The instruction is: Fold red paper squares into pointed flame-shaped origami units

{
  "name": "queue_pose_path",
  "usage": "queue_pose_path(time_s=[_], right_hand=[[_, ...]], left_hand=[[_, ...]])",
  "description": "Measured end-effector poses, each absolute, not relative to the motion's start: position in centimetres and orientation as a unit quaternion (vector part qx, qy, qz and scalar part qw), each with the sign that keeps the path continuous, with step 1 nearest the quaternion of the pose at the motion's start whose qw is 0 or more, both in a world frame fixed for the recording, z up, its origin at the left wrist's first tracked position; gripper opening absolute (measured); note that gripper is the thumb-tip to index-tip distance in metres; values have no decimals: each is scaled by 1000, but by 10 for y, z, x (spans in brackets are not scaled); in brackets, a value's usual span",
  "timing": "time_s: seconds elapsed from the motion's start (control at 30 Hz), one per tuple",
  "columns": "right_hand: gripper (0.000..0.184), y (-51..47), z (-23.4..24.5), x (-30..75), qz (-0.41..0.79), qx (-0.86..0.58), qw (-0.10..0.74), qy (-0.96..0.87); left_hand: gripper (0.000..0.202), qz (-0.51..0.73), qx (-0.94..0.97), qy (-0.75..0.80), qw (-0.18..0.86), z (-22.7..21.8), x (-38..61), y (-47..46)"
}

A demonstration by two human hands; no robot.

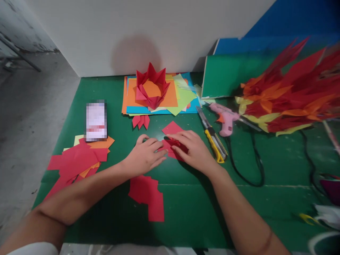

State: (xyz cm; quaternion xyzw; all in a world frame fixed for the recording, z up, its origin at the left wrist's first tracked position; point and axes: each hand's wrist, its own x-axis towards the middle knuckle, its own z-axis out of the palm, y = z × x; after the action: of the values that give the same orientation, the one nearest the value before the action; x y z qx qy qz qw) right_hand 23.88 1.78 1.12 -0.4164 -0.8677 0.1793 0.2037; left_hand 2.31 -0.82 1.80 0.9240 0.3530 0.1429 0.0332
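Note:
A small red paper piece (172,143) lies on the green table (186,205) between my hands. My left hand (145,155) rests on its left edge with fingers stretched flat, pressing the paper. My right hand (190,148) lies over its right side, fingers curled down onto the fold. Another red square (172,127) sits just behind them. A folded red paper crown (151,86) stands on a stack of coloured sheets (170,102) at the back.
A phone (96,120) lies at the left above loose red and orange squares (77,161). More red squares (147,196) lie near me. A yellow utility knife (214,140), a pink glue gun (225,118) with black cord and a big red-orange paper flower (289,95) occupy the right.

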Motion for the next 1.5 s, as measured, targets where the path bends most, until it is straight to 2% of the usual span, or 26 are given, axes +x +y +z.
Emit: queue_pose_path(time_s=[0.33, 0.67, 0.9, 1.2, 1.5], right_hand=[[14, 16, 10, 234, 214, -447, 204, -844], [3, 14, 11, 230, 250, -473, 247, -808], [16, 12, 14, 230, 302, -513, 260, -760], [6, 11, 14, 226, 233, -514, 274, -778], [14, 16, 13, 234, 182, -378, 251, -873]], left_hand=[[34, 139, 935, 314, 93, 12, 24, -7], [32, 170, 940, 284, 81, 10, 25, -5], [33, 172, 939, 275, 114, 6, 24, -3], [27, 162, 932, 305, 113, 12, 22, -4], [28, 149, 914, 367, 82, 15, 24, -9]])
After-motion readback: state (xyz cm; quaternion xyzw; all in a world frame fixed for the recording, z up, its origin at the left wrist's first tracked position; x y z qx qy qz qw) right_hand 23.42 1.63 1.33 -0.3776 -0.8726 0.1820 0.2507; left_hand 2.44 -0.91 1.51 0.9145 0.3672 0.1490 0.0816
